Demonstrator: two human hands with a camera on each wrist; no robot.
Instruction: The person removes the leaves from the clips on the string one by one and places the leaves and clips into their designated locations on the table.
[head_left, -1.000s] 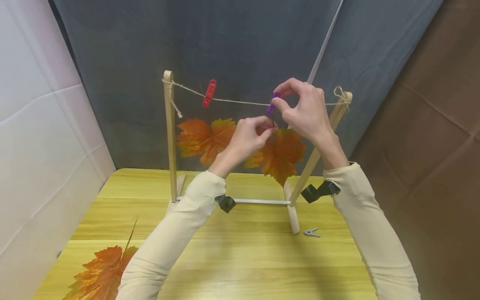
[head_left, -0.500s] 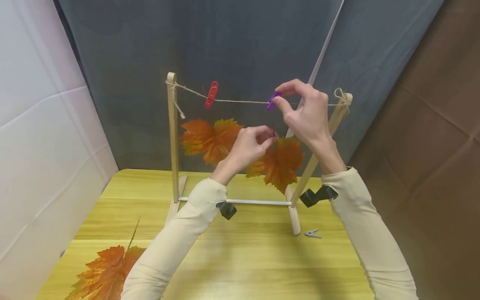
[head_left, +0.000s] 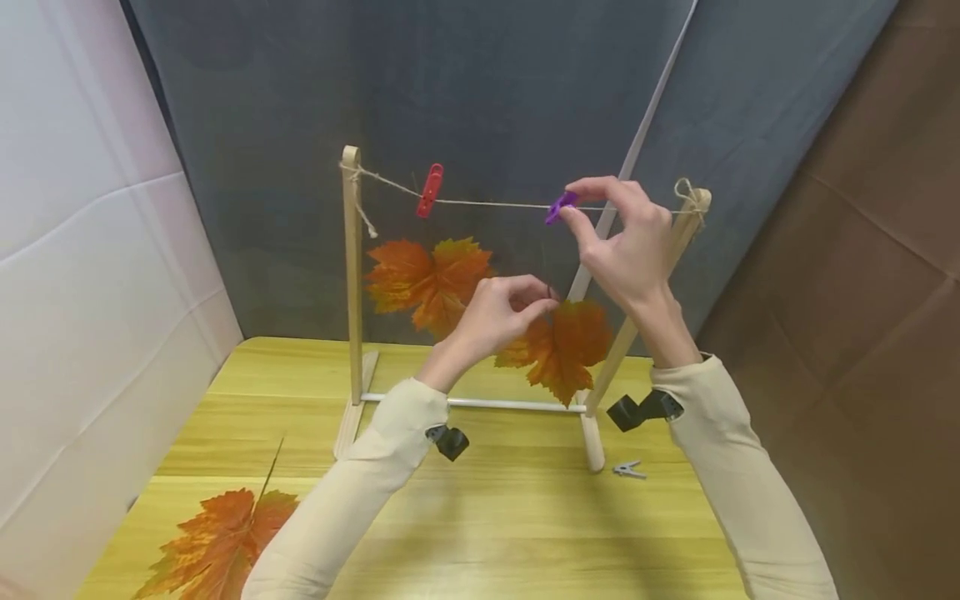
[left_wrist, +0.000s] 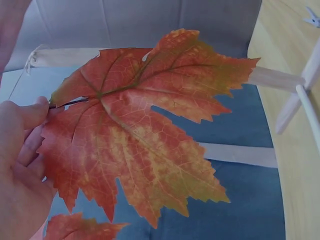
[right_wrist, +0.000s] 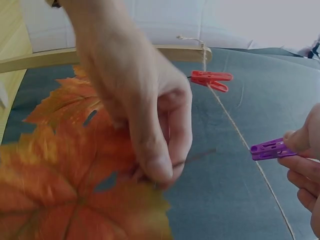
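Note:
My left hand (head_left: 501,315) pinches the thin dark stem of an orange artificial maple leaf (left_wrist: 135,120) between thumb and fingers. The leaf hangs below the twine (head_left: 495,203), its stem tip free in the right wrist view. Above and to the right, my right hand (head_left: 628,242) pinches a purple clothespin (right_wrist: 270,149) by its handle end; the clothespin's other end overlaps the twine. Farther left on the twine sits a red clothespin (head_left: 431,191), with a stem at it and a second maple leaf (head_left: 427,279) hanging below, partly hidden by my left hand.
A wooden frame, with a left post (head_left: 352,275) and a right post (head_left: 622,346), carries the twine over a low white bar (head_left: 517,405). A grey clothespin (head_left: 629,470) lies by its right foot. Another maple leaf (head_left: 217,542) lies on the table (head_left: 465,533), front left.
My left hand has lowered the leaf, its stem moving down away from the purple clothespin. My right hand has shifted slightly right and down, and the purple clothespin tilts more.

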